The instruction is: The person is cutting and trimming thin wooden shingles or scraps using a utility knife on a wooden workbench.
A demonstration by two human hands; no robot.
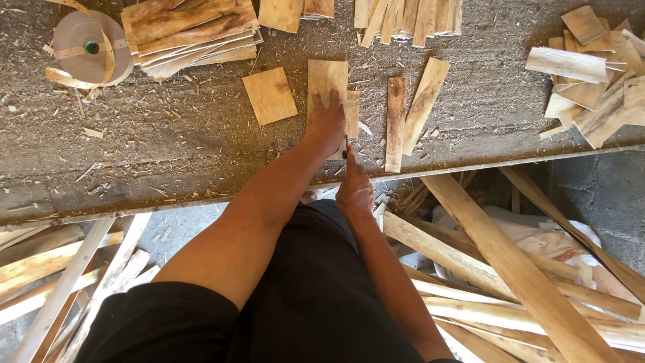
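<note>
— Why is the left hand (327, 121) flat on that veneer sheet (328, 81)?
— To pin it to the desk (168, 154); open palm, no grip; the right hand (354, 189) is closed round a red-tipped cutter (347, 152) at the sheet's edge.

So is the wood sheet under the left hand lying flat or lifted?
Flat. The sheet lies on the bench with the left hand pressed on its lower part; no edge looks raised.
</note>
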